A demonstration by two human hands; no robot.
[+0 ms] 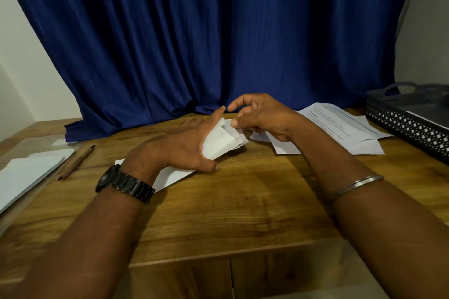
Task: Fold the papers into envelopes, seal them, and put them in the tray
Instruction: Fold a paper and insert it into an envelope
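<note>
A white envelope (pixel 220 142) lies on the wooden table (pixel 230 206) in the middle, its open end lifted, with folded paper showing inside. My left hand (pixel 184 147) holds the envelope, thumb under its near edge and fingers over its top. My right hand (pixel 261 115) is at the open end, fingers curled, fingertips on the folded paper's edge; whether it pinches the paper is unclear. Loose printed papers (pixel 340 126) lie to the right. The dark perforated tray (pixel 410 124) stands at the far right.
A brown pencil (pixel 76 162) lies at the left beside a stack of white sheets (pixel 26 175). A blue curtain (pixel 206 31) hangs behind the table and drapes onto its back edge. The table's front edge runs just below my forearms.
</note>
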